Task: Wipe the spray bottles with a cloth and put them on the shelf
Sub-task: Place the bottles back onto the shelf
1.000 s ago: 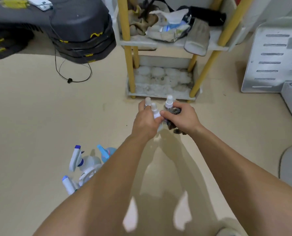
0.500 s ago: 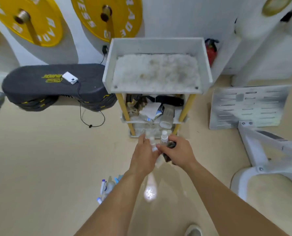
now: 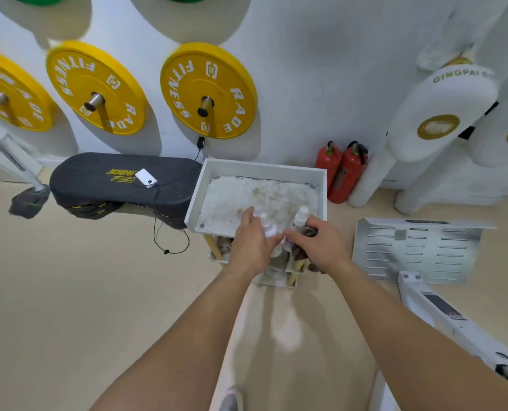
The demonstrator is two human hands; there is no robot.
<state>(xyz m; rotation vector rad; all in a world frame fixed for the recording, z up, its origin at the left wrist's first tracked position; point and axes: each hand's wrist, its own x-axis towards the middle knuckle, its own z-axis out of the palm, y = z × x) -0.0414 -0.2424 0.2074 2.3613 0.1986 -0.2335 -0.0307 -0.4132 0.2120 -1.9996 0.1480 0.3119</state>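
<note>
Head view: left hand grips one small spray bottle, right hand grips a second bottle with a dark cloth, both above the shelf, light, probably slick plastic best held round the body.

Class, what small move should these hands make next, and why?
Probably lower the left hand and stand its bottles on the top tray: they hang over its near edge, while the right hand grips a bottle with the cloth.

Yellow weight plates hang on the white wall; two red extinguishers stand on beige floor.
</note>
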